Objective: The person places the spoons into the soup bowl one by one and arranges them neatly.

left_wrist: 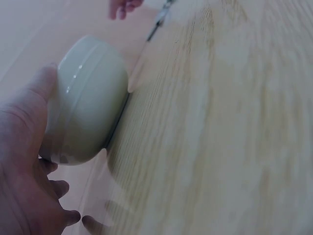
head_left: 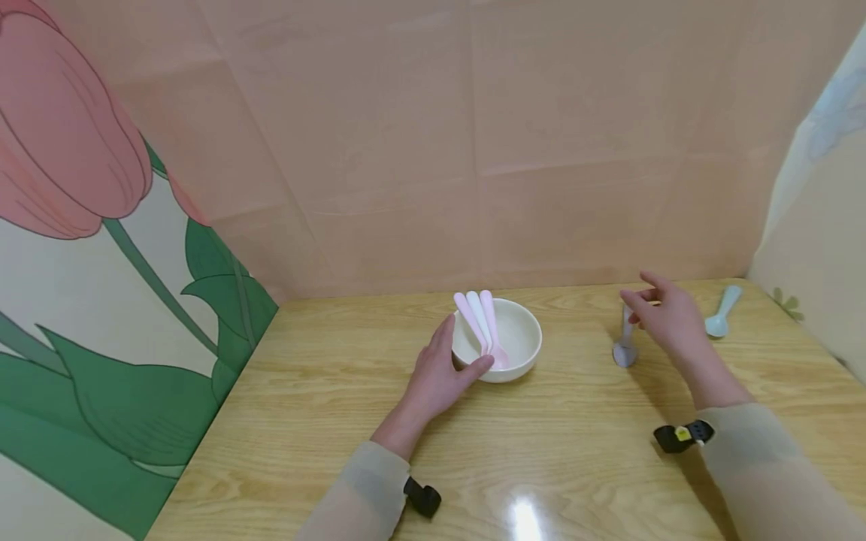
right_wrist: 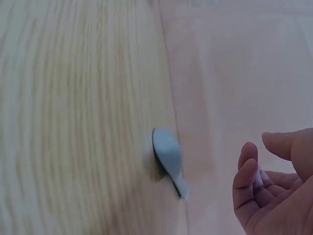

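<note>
A white bowl stands on the wooden table, holding two pink spoons and a pale blue spoon with handles leaning over its far rim. My left hand grips the bowl's left side, thumb along the near rim; the left wrist view shows the hand against the bowl's outer wall. To the right, my right hand hovers over the handle of a grey-lavender spoon. In the right wrist view, thumb and fingers are apart, with a spoon beyond them.
A light teal spoon lies at the table's far right, beyond my right hand. Peach cloth rises behind the table's back edge. A tulip-patterned sheet borders the left, and a pale wall covering the right.
</note>
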The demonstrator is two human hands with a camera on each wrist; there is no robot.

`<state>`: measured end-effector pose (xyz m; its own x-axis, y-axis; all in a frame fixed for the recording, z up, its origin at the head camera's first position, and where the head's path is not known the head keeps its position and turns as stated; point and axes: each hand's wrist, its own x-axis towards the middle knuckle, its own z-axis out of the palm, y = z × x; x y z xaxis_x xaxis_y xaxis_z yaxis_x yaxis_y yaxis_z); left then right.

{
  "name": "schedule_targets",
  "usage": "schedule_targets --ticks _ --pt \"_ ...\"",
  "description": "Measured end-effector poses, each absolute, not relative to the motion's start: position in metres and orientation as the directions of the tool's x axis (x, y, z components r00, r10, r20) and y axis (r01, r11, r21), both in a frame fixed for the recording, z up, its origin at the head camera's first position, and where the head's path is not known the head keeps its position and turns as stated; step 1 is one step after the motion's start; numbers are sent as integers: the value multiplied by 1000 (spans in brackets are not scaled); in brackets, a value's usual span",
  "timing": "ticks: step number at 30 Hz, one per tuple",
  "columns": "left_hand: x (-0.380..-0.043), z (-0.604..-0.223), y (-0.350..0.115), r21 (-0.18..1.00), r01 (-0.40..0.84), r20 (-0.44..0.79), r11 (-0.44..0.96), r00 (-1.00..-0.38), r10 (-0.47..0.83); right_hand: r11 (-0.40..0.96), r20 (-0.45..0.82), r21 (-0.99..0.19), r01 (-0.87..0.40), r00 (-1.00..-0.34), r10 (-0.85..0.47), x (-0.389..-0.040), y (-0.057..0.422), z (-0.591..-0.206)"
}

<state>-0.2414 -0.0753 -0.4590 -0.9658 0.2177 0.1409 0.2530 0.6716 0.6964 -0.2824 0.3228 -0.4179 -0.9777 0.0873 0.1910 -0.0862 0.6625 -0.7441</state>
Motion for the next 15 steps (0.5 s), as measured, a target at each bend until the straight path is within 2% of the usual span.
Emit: schedule_targets --ticks 15 --pt "-239 -456 -75 710 256 151 656 -965 213 604 98 -797 -17 -990 101 -288 348 -435"
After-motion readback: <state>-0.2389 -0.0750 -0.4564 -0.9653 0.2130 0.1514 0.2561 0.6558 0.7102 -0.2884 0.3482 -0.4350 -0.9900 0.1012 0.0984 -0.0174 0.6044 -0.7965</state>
